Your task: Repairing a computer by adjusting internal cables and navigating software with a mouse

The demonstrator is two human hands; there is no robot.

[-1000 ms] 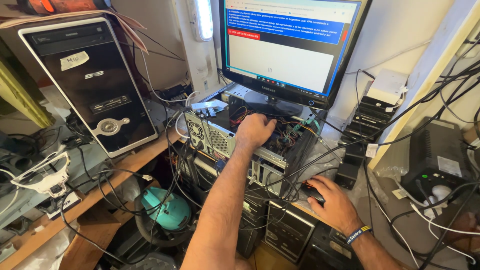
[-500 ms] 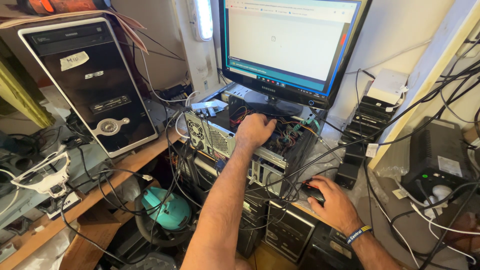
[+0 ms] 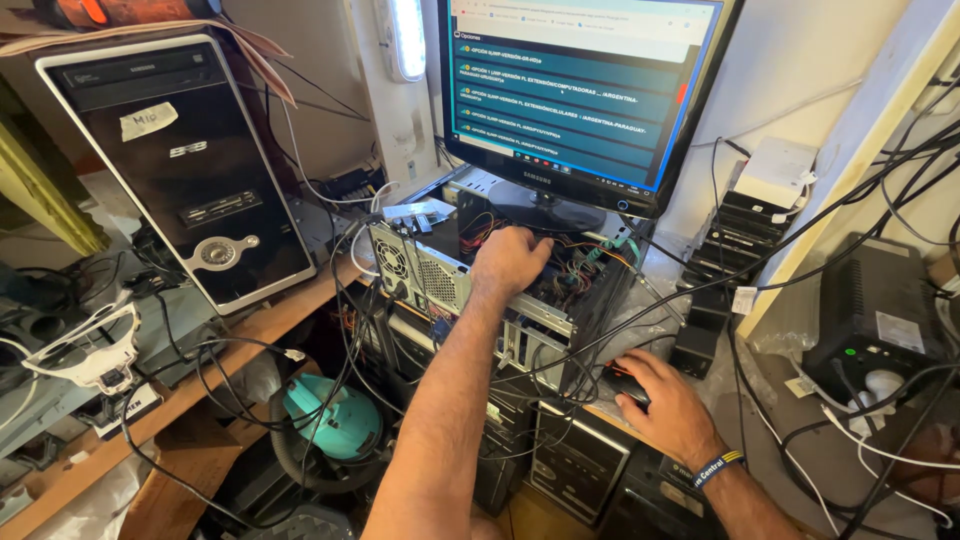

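Metal open case (image 3: 470, 275) lies on the tabletop (image 3: 270, 325) under the monitor (image 3: 575, 85); the left hand (image 3: 510, 260) reaches inside, fingers curled among wires. Right hand (image 3: 665, 405) cups a black mouse (image 3: 625, 385) just beside it. Black tower (image 3: 180, 165) stands left.

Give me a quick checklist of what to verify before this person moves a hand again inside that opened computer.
1. Left hand placement: it rests inside the open computer case, among coloured wires. Ok.
2. Right hand placement: it lies on a black mouse on the bench. Ok.
3. Monitor: lit and showing a page with a list, standing on top of the case. Ok.
4. Cables around the case: many hang tangled across its front and side, easy to snag. Not ok.
5. Whether the opened machine is powered: cannot tell.
6. What the left fingers grip: hidden by the hand. Cannot tell.
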